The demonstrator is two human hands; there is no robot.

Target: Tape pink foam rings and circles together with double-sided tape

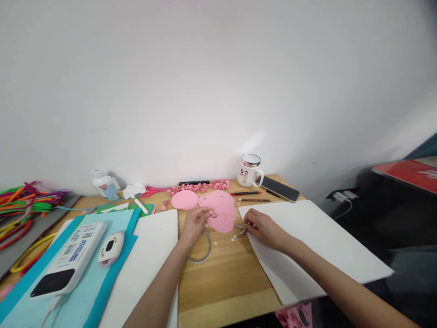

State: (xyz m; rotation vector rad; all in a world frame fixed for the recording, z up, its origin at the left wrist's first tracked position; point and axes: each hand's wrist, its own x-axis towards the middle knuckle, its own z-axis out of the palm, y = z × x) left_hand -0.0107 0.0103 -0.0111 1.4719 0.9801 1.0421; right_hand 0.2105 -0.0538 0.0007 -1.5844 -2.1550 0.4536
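Worktop [225,291] front edge nearest, wood running between white sheets [317,237]. Left hand [195,223] at pink cutout's [223,221] left edge, grip unclear; right hand [264,230] pinching grey tool [241,230].

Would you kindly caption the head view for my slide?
Left hand at a pink cutout, right hand at a white sheet, mug beyond.

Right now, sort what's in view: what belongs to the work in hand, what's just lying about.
Likely in use:
pink paper cutouts, by the left hand
tape roll
grey implement, at the right hand
white sheet beneath that hand

Apparently lying about:
printed mug
smartphone
white power bank
white bottle
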